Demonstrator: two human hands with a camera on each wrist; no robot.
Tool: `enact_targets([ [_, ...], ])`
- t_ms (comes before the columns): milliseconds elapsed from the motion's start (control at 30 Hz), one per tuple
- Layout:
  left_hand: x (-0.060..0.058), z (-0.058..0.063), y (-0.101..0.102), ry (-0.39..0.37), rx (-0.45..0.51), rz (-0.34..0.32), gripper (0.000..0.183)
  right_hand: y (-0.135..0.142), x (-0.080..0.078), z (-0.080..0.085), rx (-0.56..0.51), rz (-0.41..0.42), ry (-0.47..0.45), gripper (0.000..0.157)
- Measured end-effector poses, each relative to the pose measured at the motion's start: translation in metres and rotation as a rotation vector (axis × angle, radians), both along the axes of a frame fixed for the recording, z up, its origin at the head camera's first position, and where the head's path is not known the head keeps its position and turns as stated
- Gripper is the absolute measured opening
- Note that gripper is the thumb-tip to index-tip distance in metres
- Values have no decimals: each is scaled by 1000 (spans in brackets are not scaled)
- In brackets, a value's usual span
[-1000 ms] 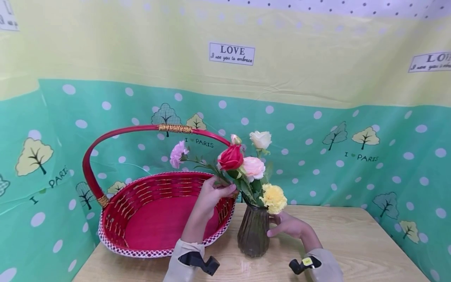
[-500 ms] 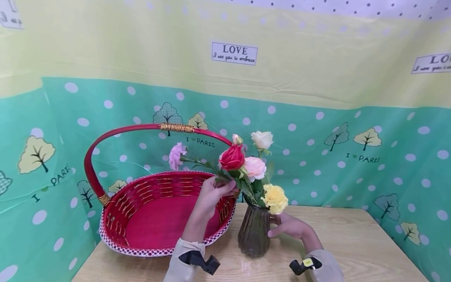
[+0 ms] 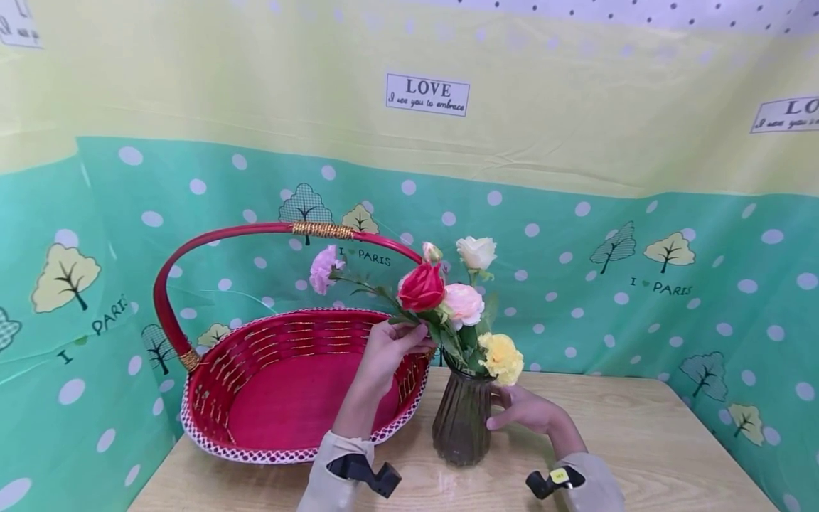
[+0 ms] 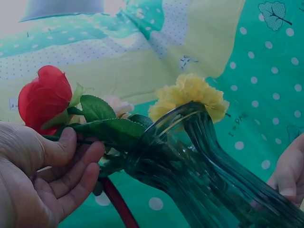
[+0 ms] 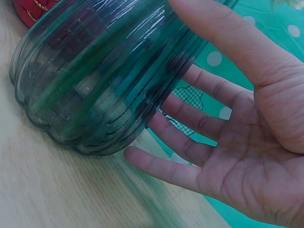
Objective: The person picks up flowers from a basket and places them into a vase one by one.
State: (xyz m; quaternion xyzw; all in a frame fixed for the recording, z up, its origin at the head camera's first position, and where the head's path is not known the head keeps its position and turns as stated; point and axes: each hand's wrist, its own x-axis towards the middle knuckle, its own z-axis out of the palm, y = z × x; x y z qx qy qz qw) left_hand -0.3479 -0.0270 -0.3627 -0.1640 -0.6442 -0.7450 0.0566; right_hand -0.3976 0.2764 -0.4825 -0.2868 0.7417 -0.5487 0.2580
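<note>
My left hand (image 3: pixel 387 348) pinches a thin green stem between thumb and fingers, left of the vase mouth; the stem appears to belong to the purple carnation (image 3: pixel 325 269) leaning out to the left. The ribbed, dark glass vase (image 3: pixel 462 423) stands upright on the table. My right hand (image 3: pixel 527 411) holds its right side, thumb in front and fingers behind. Above its rim are a red rose (image 3: pixel 421 286), a pink rose (image 3: pixel 463 306), a white rose (image 3: pixel 477 252) and a yellow carnation (image 4: pixel 190 97). Green stems (image 5: pixel 85 80) show through the glass.
A red woven basket (image 3: pixel 288 334) with a tall arched handle (image 3: pixel 322 230) stands left of the vase, behind my left forearm. The wooden table (image 3: pixel 627 419) reaches to the right. A green and yellow patterned cloth (image 3: pixel 550 227) hangs behind and at both sides.
The purple carnation dips slightly left, then rises and swings a little back to the right. My left hand shifts barely; the right hand and vase stay in place.
</note>
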Motion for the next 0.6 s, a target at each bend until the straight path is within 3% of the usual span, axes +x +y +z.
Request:
enact_targets([
  [267, 0, 0, 0, 54, -37, 7, 22, 1, 0, -1, -21, 10, 4, 101],
  [600, -1, 0, 1, 42, -56, 22, 26, 1, 1, -1, -20, 3, -3, 98],
])
